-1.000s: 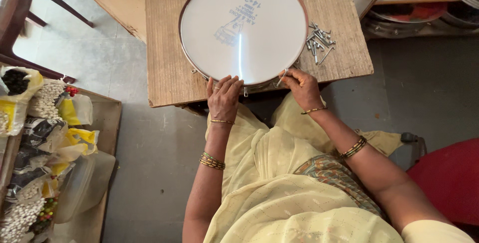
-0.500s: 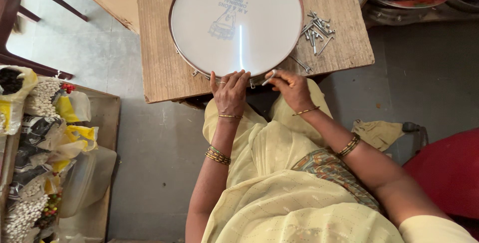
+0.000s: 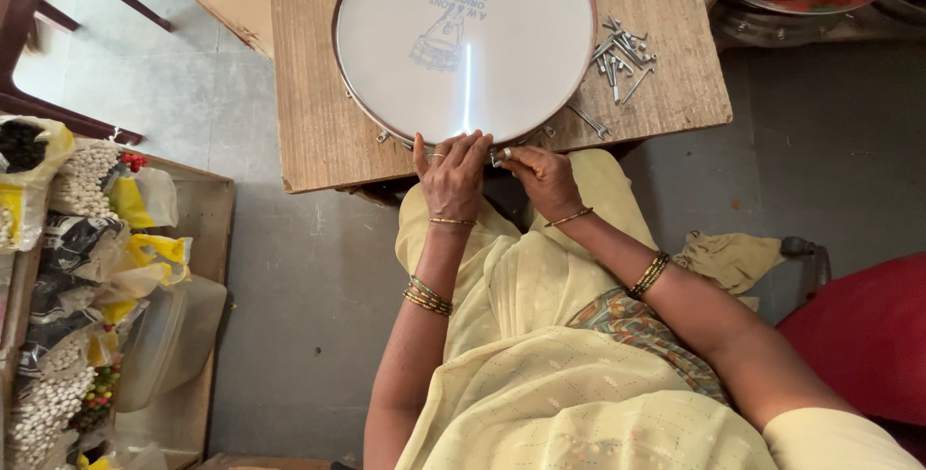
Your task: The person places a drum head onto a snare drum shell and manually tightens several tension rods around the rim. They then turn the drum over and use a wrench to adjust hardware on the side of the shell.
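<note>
Both hands work at the near rim of the drum, lower centre of the round head as the head cam frames it. Left hand [image 3: 453,176]: fingers spread flat, tips pressing on the white skin at the hoop edge; nothing clasped in it, open palm down. Right hand [image 3: 542,179]: fingers curled inward toward the rim, pinching at sth small and metallic just beside the left fingertips; we can't tell exactly what the pinch holds, prob. a bit of rim hardware.

Head view, only one we have:
- Drum [image 3: 463,41] lies flat, white head up, dark-red hoop round it, upper centre of frame. A bright streak of light runs down the skin toward the hands.
- It rests on a chipboard tabletop [image 3: 309,94], which fills the upper middle.
- Pile of loose silver bolts [image 3: 622,50] on the board, right of the drum, not touching the hoop. One stray bolt [image 3: 588,123] lies nearer, just beside the rim at lower right.
- Small metal lugs poke out under the hoop at lower left.
- We wear pale yellow cloth, bangles on both wrists and forearms.
- Left edge: tray of plastic bags [image 3: 96,238] w/ white and coloured beads, well apart from the hands.
- Lower right: red seat [image 3: 868,335]. Grey concrete floor between.
</note>
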